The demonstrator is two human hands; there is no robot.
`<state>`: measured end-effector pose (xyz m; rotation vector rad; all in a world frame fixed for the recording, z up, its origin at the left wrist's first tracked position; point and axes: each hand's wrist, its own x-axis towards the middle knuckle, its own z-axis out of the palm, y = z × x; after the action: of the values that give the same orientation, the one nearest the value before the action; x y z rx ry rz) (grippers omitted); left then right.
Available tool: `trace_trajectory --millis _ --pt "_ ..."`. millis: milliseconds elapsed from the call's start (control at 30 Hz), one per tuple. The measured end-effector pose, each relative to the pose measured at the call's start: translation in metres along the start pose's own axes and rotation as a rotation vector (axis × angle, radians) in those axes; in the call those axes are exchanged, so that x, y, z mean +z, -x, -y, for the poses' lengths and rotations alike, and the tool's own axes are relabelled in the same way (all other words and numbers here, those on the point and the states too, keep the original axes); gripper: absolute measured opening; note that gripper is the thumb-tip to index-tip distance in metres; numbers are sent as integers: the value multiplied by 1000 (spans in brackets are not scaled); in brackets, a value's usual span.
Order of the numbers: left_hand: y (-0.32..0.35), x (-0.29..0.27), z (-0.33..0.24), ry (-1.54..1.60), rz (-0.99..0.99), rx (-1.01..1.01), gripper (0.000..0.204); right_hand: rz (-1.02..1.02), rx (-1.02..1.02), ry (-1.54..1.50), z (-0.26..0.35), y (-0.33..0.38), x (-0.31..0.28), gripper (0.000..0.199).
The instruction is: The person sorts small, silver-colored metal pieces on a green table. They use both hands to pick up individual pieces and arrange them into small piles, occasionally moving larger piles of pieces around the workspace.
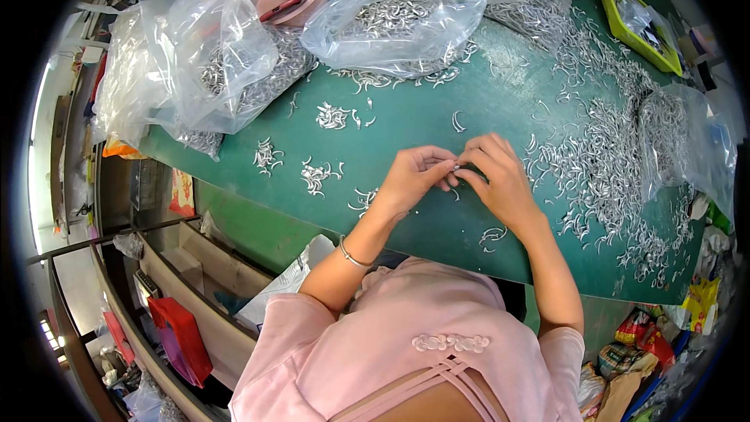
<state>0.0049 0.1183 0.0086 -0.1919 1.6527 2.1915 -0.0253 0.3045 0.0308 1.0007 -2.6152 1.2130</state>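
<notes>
The left hand and right hand pinch a tiny silver piece over the green table, with small piles maybe done and the big pile at right seemingly left.

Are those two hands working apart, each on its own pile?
No, the left hand and right hand meet at the fingertips around a small silvery piece, above the green table.
</notes>
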Motion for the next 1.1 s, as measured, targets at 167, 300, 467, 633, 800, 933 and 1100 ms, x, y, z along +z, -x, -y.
trace_trajectory --millis 167,300,467,633,800,933,1100 --pt "4 -35 -13 -147 -147 70 15 -65 110 21 -23 16 -13 25" --pt "-6 -82 -22 -760 -623 269 14 -122 317 449 -43 38 -38 42" --pt "-10 -98 -29 -1269 -785 467 15 39 282 412 -45 66 -41 52" --pt "-2 -50 -30 -1183 -469 524 26 138 258 287 -33 95 -56 34" --pt "15 19 -4 -1142 -19 468 42 -161 414 342 -39 109 -62 23" --pt "21 27 -5 -1156 92 363 41 -238 395 400 -29 101 -52 32" --pt "10 25 14 -1103 0 355 33 -90 297 298 -11 76 -42 38"
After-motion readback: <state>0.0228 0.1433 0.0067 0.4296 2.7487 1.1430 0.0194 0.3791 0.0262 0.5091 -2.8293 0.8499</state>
